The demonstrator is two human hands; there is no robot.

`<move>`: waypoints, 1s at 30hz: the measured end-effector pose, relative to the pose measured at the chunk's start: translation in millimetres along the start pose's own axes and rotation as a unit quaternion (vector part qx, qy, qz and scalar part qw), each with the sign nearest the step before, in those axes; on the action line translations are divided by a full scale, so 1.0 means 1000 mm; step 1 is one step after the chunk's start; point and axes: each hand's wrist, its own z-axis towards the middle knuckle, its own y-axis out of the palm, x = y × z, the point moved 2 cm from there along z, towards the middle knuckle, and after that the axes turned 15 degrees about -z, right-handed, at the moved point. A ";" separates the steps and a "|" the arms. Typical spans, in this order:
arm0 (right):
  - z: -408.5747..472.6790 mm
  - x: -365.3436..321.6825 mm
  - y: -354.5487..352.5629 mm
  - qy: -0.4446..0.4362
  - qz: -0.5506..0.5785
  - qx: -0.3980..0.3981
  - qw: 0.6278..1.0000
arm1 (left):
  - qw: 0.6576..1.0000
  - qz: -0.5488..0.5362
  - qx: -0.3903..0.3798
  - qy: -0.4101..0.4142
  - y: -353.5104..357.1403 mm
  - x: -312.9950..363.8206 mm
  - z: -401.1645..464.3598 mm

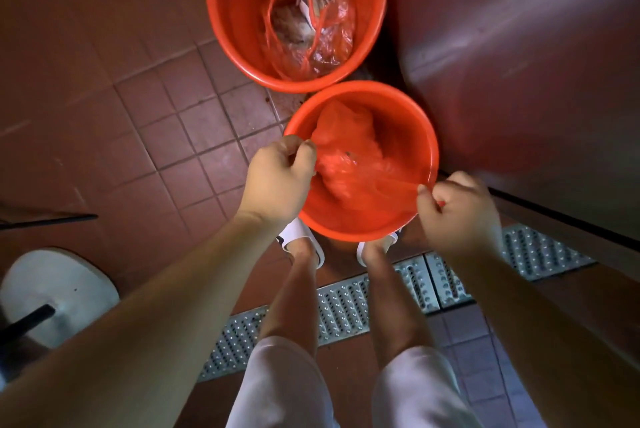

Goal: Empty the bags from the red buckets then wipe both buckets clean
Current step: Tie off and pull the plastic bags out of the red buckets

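Two red buckets stand on the tiled floor. The near bucket (pixel 398 105) holds a red plastic bag (pixel 349 154). My left hand (pixel 277 178) pinches the bag's edge at the bucket's left rim. My right hand (pixel 457 209) grips the stretched bag edge at the right rim. The far bucket (pixel 228 19) contains a clear plastic bag with red handles (pixel 311 22) and some waste inside it.
A dark wall or cabinet side (pixel 519 64) rises right of the buckets. A metal drain grate (pixel 346 306) runs across the floor behind my feet. A white round stool base (pixel 52 292) sits at the lower left. A dark rod (pixel 48 220) lies at the left.
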 end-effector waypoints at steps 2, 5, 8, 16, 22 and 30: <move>0.007 0.005 -0.008 0.010 0.009 0.019 1.000 | 0.998 -0.055 0.021 -0.011 -0.004 0.005 -0.005; 0.016 0.003 -0.017 -0.017 0.025 0.023 0.999 | 0.997 -0.066 0.046 -0.021 -0.012 0.005 -0.014; 0.022 -0.001 -0.014 -0.047 0.038 0.019 0.998 | 0.994 -0.071 0.075 -0.038 -0.014 -0.003 -0.024; 0.035 0.008 0.032 0.136 0.175 -0.071 0.972 | 0.992 -0.036 0.005 -0.123 0.020 -0.034 -0.021; 0.037 0.007 0.037 0.105 0.304 -0.194 0.927 | 0.991 0.003 -0.091 -0.100 0.065 -0.027 -0.002; 0.036 -0.008 0.005 -0.162 0.112 -0.127 0.972 | 0.964 0.103 -0.222 -0.106 0.124 -0.016 0.005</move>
